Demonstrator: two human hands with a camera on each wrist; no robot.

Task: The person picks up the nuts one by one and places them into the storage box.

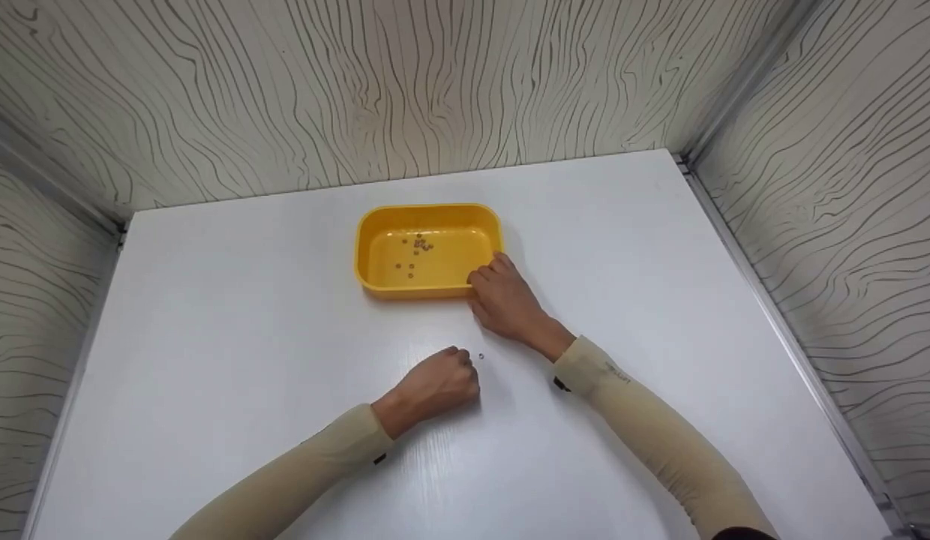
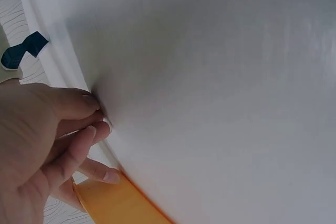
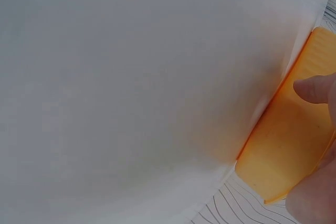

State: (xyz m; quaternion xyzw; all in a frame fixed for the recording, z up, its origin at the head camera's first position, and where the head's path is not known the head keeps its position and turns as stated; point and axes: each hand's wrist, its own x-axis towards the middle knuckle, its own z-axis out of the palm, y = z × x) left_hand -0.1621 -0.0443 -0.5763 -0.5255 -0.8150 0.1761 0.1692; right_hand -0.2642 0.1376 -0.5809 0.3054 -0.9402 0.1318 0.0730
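Note:
A yellow plastic tub [image 1: 435, 291] stands on the white table, with several small nuts [image 1: 421, 244] scattered over its floor. My right hand [image 1: 508, 302] grips the tub's near right corner, the thumb against its outer wall and the fingers over the rim. In the right wrist view that thumb [image 3: 313, 88] lies flat on the tub wall. A single small metal nut [image 1: 481, 356] lies on the table just right of my left hand [image 1: 437, 384]. The left hand's fingers are curled, and in the left wrist view the thumb [image 2: 79, 103] meets the fingertips with nothing visible between them.
The white table [image 1: 247, 300] reaches to wood-grain patterned panels [image 1: 435, 82] at the back and both sides. Metal rails [image 1: 780, 322] run along the side edges. Both forearms wear beige sleeves [image 1: 652, 420].

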